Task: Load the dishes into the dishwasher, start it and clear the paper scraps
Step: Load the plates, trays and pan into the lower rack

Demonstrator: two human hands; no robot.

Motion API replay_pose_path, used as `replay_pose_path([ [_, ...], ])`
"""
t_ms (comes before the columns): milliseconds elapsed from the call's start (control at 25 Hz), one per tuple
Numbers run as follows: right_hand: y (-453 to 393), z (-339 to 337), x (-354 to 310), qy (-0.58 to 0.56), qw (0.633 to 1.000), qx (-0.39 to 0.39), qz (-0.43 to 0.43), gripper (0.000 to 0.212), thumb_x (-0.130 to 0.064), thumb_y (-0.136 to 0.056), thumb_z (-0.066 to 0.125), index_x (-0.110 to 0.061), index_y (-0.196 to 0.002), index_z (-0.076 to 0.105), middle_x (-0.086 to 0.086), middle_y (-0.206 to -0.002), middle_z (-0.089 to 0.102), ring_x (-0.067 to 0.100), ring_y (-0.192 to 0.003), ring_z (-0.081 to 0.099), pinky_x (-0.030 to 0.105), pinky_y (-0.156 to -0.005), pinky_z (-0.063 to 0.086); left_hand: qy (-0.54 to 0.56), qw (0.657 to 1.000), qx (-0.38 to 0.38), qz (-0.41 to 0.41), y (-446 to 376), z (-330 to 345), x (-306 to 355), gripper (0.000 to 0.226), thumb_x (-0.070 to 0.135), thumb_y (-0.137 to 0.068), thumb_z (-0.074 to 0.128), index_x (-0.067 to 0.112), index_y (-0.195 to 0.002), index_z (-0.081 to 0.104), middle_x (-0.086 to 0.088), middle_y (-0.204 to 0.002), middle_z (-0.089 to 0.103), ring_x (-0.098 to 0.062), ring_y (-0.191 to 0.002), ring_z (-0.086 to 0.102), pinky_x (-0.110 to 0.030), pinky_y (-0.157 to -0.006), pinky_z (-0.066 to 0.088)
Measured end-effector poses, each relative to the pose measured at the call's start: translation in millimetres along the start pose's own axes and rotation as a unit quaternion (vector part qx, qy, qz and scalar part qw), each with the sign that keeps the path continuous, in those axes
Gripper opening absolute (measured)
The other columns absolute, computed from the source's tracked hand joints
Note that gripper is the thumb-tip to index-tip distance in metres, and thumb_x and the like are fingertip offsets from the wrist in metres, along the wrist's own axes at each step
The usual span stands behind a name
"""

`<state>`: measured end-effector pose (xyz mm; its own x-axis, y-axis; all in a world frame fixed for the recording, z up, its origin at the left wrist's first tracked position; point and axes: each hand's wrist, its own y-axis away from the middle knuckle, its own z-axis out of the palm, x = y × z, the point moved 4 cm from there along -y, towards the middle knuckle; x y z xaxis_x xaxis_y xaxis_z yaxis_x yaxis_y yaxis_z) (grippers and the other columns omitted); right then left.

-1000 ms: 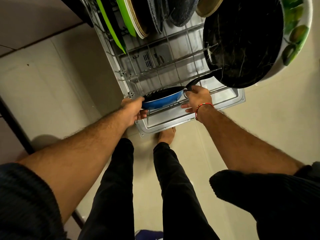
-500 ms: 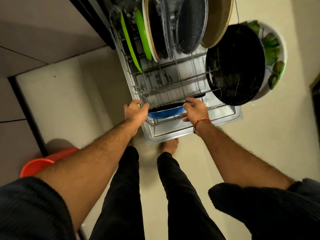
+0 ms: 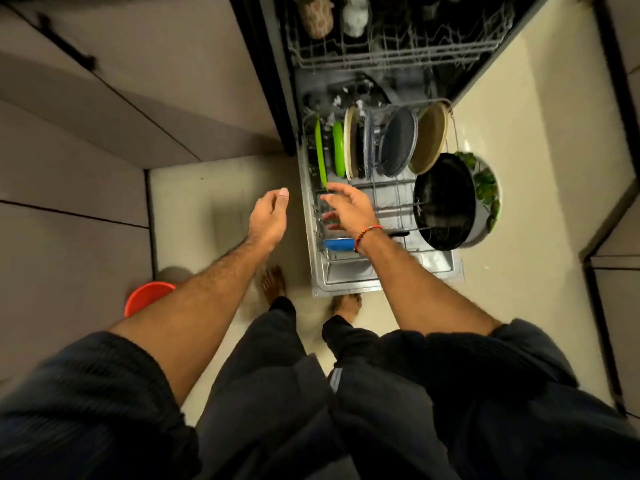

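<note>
The blue pan (image 3: 338, 243) sits at the near end of the pulled-out lower rack (image 3: 388, 271), partly hidden by the right wrist. The right hand (image 3: 349, 211) hovers above the rack, fingers spread and holding nothing. The left hand (image 3: 268, 218) hangs beside the rack over the floor, fingers together, empty.

Under the right hand (image 3: 349, 209) sits a blue pan (image 3: 337, 244); its wrist wears a red beaded band (image 3: 367, 233). Beyond its fingers stand two lime-green plates (image 3: 338, 154), a speckled dark-grey plate (image 3: 398, 147) and a tan one (image 3: 429, 136). Right of it, a black marbled pan (image 3: 443, 202). Behind the left forearm, an orange bucket (image 3: 147, 296).
</note>
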<state>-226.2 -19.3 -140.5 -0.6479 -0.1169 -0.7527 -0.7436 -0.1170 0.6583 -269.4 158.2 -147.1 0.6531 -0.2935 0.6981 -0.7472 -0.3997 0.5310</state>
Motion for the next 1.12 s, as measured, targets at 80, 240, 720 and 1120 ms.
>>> replay_pose_path([
  [80,15.7,26.5,-35.1,0.016,0.999,-0.033,-0.038,0.027,-0.011,-0.096,0.057,-0.014,-0.123,0.061,0.011,-0.112,0.068,0.015,-0.065,0.061,0.029,-0.054,0.048,0.047,0.998,0.029,0.029,14.4,-34.5,24.5,0.042,0.050,-0.103,0.042,0.020,-0.121,0.064,0.002,-0.107,0.063,-0.016,-0.096,0.062,-0.031,-0.084,0.053],
  [240,37.0,93.4,-107.6,0.065,0.986,-0.103,-0.115,0.023,-0.013,-0.097,0.056,-0.019,-0.118,0.063,0.009,-0.114,0.070,0.017,-0.068,0.064,0.028,-0.055,0.049,0.119,0.987,0.085,0.062,23.8,-111.5,55.7,0.036,0.036,-0.107,0.041,0.014,-0.126,0.062,-0.001,-0.116,0.062,-0.020,-0.096,0.063,-0.009,-0.059,0.045],
  [720,35.9,339.5,-262.1,0.064,0.957,-0.149,-0.240,0.021,-0.011,-0.101,0.050,-0.009,-0.117,0.064,0.008,-0.099,0.070,0.018,-0.062,0.061,0.028,-0.055,0.049,0.201,0.939,0.216,0.174,-71.9,-375.2,82.1,0.050,0.070,-0.088,0.043,0.031,-0.110,0.065,-0.003,-0.106,0.064,-0.024,-0.104,0.062,-0.051,-0.099,0.050],
  [1120,-5.6,476.3,-357.0,0.028,0.946,-0.157,-0.282,0.020,-0.016,-0.103,0.047,-0.021,-0.103,0.067,0.007,-0.102,0.073,0.019,-0.070,0.067,0.029,-0.060,0.056,0.213,0.929,0.252,0.165,-142.5,-523.8,90.0,0.067,0.079,-0.082,0.041,0.032,-0.127,0.057,0.000,-0.123,0.060,-0.021,-0.113,0.061,-0.057,-0.097,0.053],
])
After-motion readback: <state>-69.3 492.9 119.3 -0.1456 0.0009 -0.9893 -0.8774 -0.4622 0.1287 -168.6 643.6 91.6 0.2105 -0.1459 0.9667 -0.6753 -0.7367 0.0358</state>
